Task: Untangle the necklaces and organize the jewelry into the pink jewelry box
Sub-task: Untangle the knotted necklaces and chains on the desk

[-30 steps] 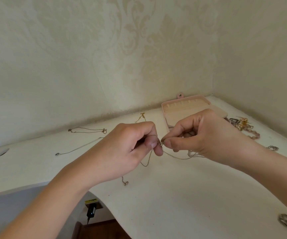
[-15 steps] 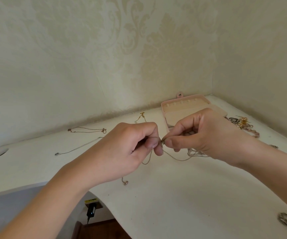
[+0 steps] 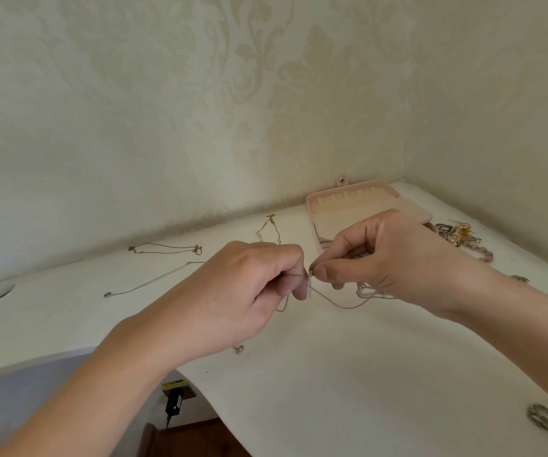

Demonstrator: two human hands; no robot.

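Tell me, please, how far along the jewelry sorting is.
Done: three chains lie apart left of the open box. In hand: left hand and right hand pinch a thin chain. Left: the pile right of the box, and boxing everything.

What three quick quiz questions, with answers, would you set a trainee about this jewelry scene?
1. True or false: the pink jewelry box lies open on the white table.
2. What do the left hand and the right hand both pinch? A) a watch B) a thin chain C) a comb
3. Fill in: the heap of mixed jewelry lies to the ___ of the box, as the person sees it.

Key: 1 true; 2 B; 3 right.
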